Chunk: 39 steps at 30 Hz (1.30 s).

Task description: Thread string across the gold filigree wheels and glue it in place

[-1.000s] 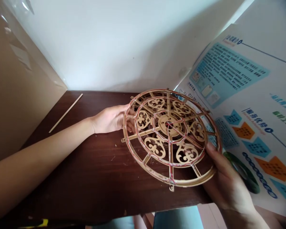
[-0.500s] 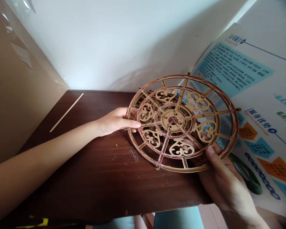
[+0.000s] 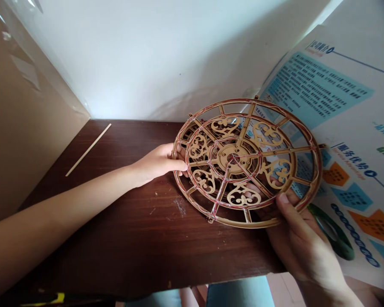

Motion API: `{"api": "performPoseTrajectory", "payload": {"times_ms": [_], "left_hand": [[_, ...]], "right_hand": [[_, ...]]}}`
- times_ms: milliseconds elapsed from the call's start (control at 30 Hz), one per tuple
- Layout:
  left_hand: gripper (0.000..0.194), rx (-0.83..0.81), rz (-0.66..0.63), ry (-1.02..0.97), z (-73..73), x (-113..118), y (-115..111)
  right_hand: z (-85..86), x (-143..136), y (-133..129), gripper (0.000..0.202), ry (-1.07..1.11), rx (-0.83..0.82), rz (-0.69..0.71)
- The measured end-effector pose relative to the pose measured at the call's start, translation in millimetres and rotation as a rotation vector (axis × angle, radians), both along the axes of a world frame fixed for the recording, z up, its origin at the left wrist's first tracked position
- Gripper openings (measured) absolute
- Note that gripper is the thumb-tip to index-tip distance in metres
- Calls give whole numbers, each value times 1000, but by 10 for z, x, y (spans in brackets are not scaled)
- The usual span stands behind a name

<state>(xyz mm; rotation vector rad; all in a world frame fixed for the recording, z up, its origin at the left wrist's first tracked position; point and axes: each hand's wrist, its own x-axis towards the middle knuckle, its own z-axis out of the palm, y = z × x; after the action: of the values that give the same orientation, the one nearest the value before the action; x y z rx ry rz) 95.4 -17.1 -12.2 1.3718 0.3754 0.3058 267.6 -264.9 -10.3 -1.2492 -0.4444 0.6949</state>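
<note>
Held up tilted over the table is a round, tan openwork frame with concentric rings, spokes and scrollwork inserts. Reddish wires run along its rings and spokes. My left hand grips its left rim, thumb on the near face and fingers behind. Around the lower right rim, my right hand is closed, its thumb over the outer ring and its fingers partly hidden behind the frame. More similar latticework shows through the openings behind it; whether it is joined to this frame I cannot tell.
A thin wooden stick lies at the left of the dark brown table. White wall rises behind, a brown panel stands left, and a printed poster sheet leans along the right. Below the front edge, the person's legs show.
Both hands keep their hold on the frame. It has shifted only very slightly to the right in view, along with a small shift of the whole scene.
</note>
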Motion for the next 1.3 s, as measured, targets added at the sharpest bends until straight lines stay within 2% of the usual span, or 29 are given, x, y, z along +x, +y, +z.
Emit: {"api": "performPoseTrajectory", "payload": {"times_ms": [400, 600, 867, 1300], "left_hand": [[16, -21, 57, 47, 63, 22, -91], [16, 41, 87, 79, 50, 25, -106], [16, 33, 90, 39, 45, 23, -111], [18, 117, 127, 75, 66, 26, -143]], "right_hand": [[17, -21, -2, 20, -3, 20, 12], [14, -14, 11, 25, 10, 3, -5], [-14, 25, -29, 26, 31, 5, 41], [5, -8, -8, 29, 27, 10, 11]]}}
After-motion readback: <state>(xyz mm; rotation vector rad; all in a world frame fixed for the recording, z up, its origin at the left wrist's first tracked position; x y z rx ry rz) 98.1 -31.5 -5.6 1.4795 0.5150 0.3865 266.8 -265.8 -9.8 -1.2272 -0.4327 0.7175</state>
